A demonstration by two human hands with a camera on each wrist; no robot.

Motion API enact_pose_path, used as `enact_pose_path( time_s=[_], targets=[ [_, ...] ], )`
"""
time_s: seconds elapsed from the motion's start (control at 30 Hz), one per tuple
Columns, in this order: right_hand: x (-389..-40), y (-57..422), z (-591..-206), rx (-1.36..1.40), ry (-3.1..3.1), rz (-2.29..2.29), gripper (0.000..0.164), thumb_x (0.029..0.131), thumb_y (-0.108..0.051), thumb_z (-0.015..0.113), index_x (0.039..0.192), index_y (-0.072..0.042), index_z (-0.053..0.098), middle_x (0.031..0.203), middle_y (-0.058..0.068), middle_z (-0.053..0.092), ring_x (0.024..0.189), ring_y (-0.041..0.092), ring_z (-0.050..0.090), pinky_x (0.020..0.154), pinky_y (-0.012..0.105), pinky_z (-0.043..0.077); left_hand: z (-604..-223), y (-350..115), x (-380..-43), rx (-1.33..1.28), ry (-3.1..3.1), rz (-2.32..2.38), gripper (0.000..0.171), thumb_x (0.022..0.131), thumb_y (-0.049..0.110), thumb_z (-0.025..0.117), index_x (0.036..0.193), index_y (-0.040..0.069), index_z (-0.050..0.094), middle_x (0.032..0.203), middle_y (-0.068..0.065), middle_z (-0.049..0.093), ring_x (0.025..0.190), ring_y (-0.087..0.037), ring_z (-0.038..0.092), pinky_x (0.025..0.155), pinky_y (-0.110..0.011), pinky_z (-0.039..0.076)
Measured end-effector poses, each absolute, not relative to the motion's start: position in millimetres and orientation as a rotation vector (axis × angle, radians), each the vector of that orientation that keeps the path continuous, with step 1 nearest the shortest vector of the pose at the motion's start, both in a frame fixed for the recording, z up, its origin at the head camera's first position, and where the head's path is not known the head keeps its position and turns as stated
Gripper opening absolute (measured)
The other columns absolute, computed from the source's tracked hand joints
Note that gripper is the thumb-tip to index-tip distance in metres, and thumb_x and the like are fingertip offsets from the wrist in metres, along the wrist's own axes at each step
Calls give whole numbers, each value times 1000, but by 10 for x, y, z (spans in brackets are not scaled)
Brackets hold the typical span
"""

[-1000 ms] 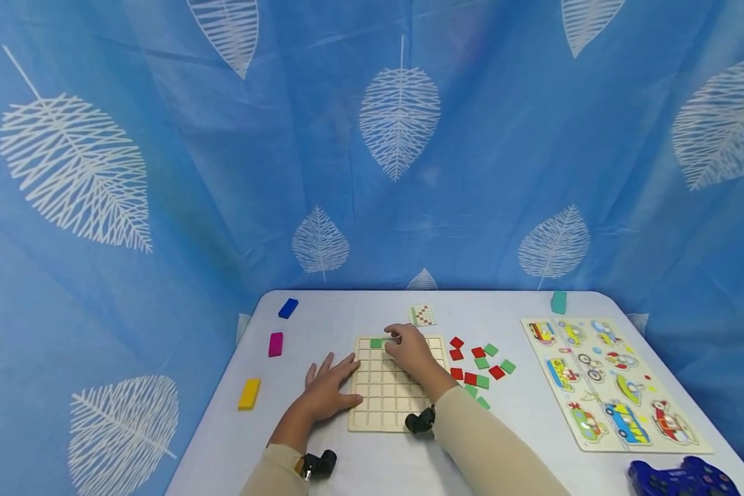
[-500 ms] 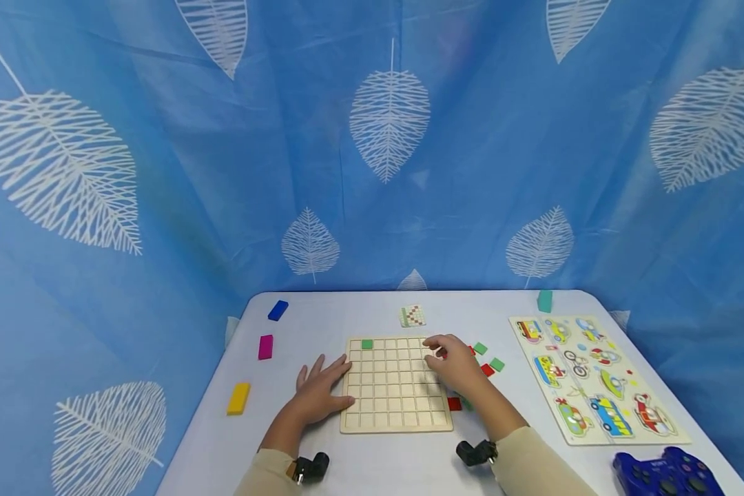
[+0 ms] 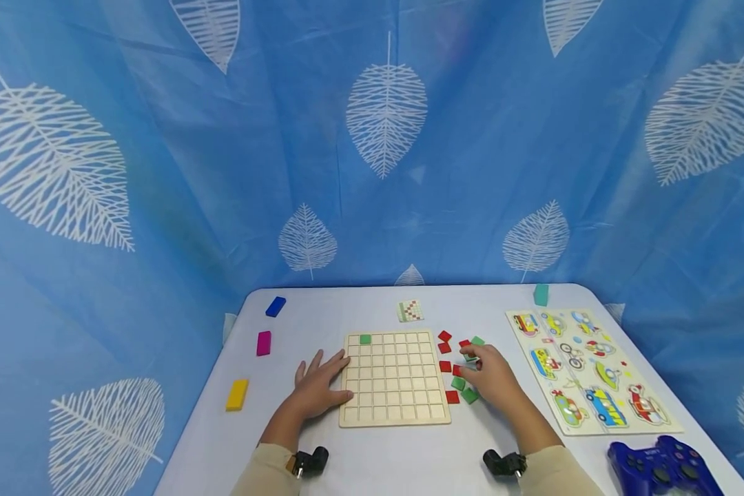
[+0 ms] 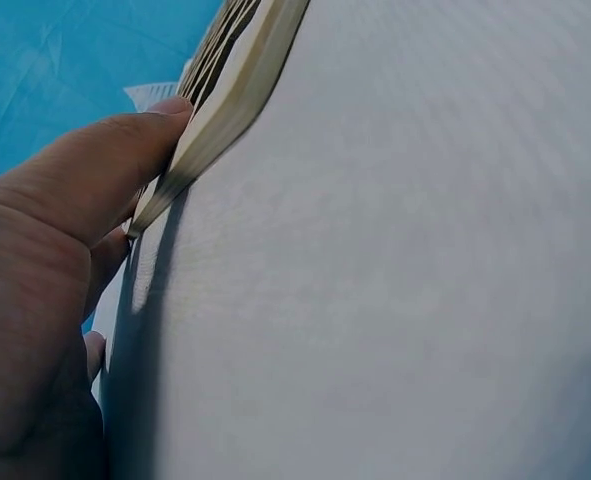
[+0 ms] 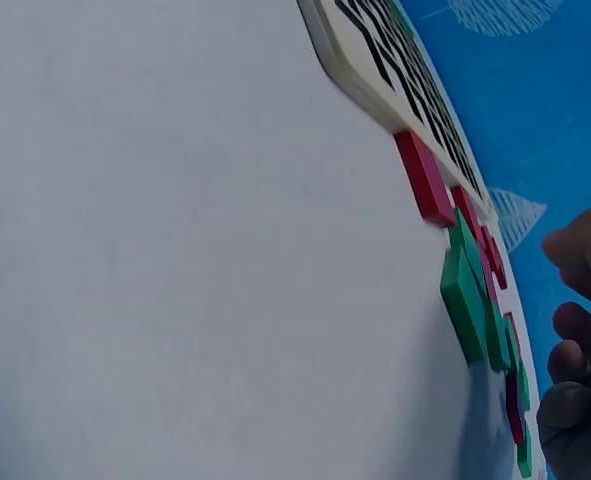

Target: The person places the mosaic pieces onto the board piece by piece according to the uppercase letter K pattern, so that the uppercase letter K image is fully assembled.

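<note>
A blue game controller (image 3: 663, 468) lies nearest, well to the right of the wooden grid board (image 3: 397, 386). The left hand (image 3: 315, 389) rests at the board's left edge, fingers spread, thumb touching it. Right of the board, the right hand (image 3: 494, 375) hangs over red tiles (image 3: 452, 397) and green tiles (image 3: 469, 395), its thumb and forefinger bent and apart. Farther right is a vehicle puzzle (image 3: 592, 430); left of the board, a yellow block (image 3: 237, 395), then a pink block (image 3: 263, 343). One green tile (image 3: 365, 339) sits in the board's far row, second square from the left. Behind the board lies a patterned card (image 3: 410, 311).
</note>
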State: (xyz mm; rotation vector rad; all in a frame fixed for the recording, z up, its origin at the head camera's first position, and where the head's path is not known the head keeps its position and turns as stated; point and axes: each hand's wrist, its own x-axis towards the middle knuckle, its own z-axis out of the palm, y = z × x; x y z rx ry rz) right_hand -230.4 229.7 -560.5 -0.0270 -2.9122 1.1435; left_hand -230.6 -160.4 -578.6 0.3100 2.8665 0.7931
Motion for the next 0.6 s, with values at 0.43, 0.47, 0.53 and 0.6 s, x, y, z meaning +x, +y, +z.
enact_pose_path(
  time_s=[0.43,0.47,0.53,0.6],
  targets=[
    [-2255,2405,-5780,27,-2972,1169,35,90,-23,83,123,-18,73,116,2,62,96,19,53,78,31,48,-5817,-1581,-2283,300,2880,789,81,87,46,82,158,29,48,171,6,35,162,-40,10,125,-69,-3],
    [-2254,2403,-5788,27,-2973,1166,34,90,-23,83,122,-19,73,116,2,62,97,19,53,78,31,49,-5816,-1582,-2280,295,2880,793,80,87,46,83,158,28,49,171,6,35,162,-40,10,125,-69,-3],
    [-2249,2402,-5797,27,-2971,1167,32,89,-23,83,119,-20,74,116,2,63,97,19,53,79,30,50,-5815,-1583,-2280,292,2881,791,80,87,46,82,158,29,48,171,7,34,163,-39,10,126,-69,-3],
    [-2244,2405,-5806,29,-2964,1171,28,89,-22,83,116,-21,74,115,1,62,96,19,53,77,30,49,-5815,-1579,-2289,296,2880,793,80,87,46,82,158,29,48,171,7,34,163,-39,9,126,-69,-3]
  ],
)
